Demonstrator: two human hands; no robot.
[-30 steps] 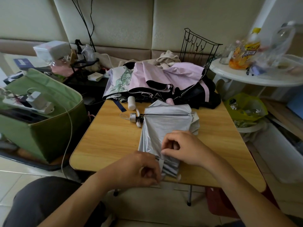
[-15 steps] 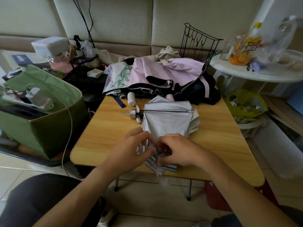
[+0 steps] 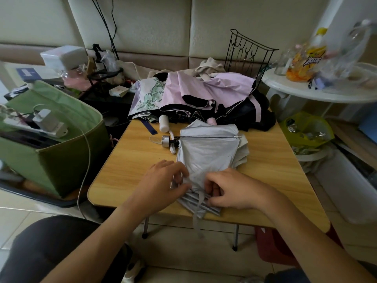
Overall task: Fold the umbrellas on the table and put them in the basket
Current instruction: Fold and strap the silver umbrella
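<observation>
Both hands work the near end of a silver-grey fabric umbrella (image 3: pixel 206 152) lying on the light wooden desk (image 3: pixel 126 166). The left hand (image 3: pixel 161 184) pinches its pleated edge; the right hand (image 3: pixel 234 188) curls its fingers round the bunched folds, a thin strap dangling below. Beyond the hands lies a pink-and-black umbrella heap (image 3: pixel 204 92). Left of the left hand stands a green fabric basket (image 3: pixel 61 160).

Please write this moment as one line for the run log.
step: folding grey umbrella | left hand: pinching its folds | right hand: pinching its folds | strap: loose over table edge | basket: no umbrella visible
</observation>
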